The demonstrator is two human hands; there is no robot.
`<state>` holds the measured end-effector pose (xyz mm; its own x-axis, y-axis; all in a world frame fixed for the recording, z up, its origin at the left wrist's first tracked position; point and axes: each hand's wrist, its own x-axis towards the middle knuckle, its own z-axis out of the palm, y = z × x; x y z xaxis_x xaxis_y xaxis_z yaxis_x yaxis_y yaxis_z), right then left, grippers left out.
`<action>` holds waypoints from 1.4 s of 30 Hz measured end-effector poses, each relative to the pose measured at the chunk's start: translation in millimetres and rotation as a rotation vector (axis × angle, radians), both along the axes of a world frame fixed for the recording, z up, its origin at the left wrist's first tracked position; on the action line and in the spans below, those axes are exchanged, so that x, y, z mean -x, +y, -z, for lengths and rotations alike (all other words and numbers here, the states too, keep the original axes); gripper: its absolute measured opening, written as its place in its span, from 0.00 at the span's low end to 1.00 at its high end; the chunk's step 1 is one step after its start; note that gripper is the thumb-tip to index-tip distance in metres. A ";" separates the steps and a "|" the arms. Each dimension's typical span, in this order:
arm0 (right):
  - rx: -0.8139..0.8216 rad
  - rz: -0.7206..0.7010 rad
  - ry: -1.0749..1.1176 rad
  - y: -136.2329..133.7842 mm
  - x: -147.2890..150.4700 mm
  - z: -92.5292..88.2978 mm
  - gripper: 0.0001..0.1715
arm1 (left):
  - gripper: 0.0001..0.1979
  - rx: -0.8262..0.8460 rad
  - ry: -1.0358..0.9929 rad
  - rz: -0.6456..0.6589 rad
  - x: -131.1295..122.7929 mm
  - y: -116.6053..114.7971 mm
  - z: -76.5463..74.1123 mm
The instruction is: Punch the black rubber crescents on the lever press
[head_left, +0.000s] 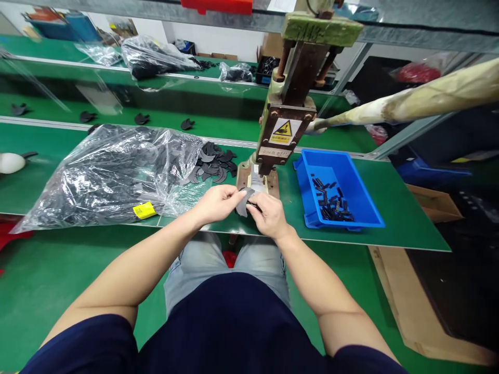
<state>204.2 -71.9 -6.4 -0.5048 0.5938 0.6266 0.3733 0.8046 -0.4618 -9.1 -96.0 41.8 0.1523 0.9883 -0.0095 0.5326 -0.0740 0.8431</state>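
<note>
A dark grey curved plastic part (243,205) is between my hands, just in front of the base of a hand press (286,109). My left hand (222,201) pinches it from the left with thumb and fingers. On its other side my right hand (268,213) is closed at the part's edge; a small dark piece seems to show at its fingertips, too hidden to name. Left of the press, loose curved grey parts (214,165) spill from a clear plastic bag (117,166). To the right, a blue bin (360,182) holds small black pieces (333,202).
Several dark parts (142,119) lie spaced along the green strip behind the bench. A pale wrapped lever (421,96) reaches out rightward from the press. At the far left is a white rounded object (11,163). Cardboard (409,301) stands below the bench's right end.
</note>
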 end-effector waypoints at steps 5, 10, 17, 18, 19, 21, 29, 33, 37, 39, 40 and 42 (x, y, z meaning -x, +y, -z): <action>0.018 -0.018 0.161 -4.6 -1.5 -0.8 0.05 | 0.26 0.058 -0.195 -0.030 1.3 0.1 6.0; 0.131 -0.061 0.138 -3.3 -1.7 -2.5 0.07 | 0.26 0.244 -0.572 0.012 -0.2 -3.2 10.2; 0.027 0.190 0.076 -16.8 -50.5 -0.4 0.21 | 0.26 0.337 -0.629 -0.177 16.9 19.0 33.4; -0.029 0.259 0.071 -22.5 -64.6 0.7 0.21 | 0.26 0.337 -0.627 -0.233 22.7 23.8 37.1; -0.084 0.328 0.057 -28.7 -79.2 2.1 0.22 | 0.25 0.341 -0.634 -0.278 29.0 29.6 40.8; -0.168 0.473 -0.001 -40.7 -107.3 5.5 0.26 | 0.23 0.363 -0.650 -0.336 41.4 45.7 48.2; -0.103 0.760 -0.324 -45.9 -172.7 31.1 0.27 | 0.06 0.326 -0.801 -0.508 44.4 177.5 42.2; -0.116 0.778 -0.376 -37.3 -179.8 37.4 0.24 | 0.07 0.170 -0.821 -0.608 43.1 265.6 22.2; -0.136 0.798 -0.414 -35.1 -186.8 36.6 0.24 | 0.02 0.196 -0.603 -0.634 48.4 306.8 23.7; -0.136 0.794 -0.418 -33.9 -193.4 37.5 0.25 | 0.04 0.192 -0.529 -0.650 53.4 306.7 32.8; -0.135 0.790 -0.417 -32.9 -197.5 38.6 0.25 | 0.05 0.178 -0.492 -0.650 57.0 302.8 37.5; -0.130 0.781 -0.411 -30.4 -205.9 41.8 0.24 | 0.09 0.136 -0.423 -0.643 66.4 288.8 44.7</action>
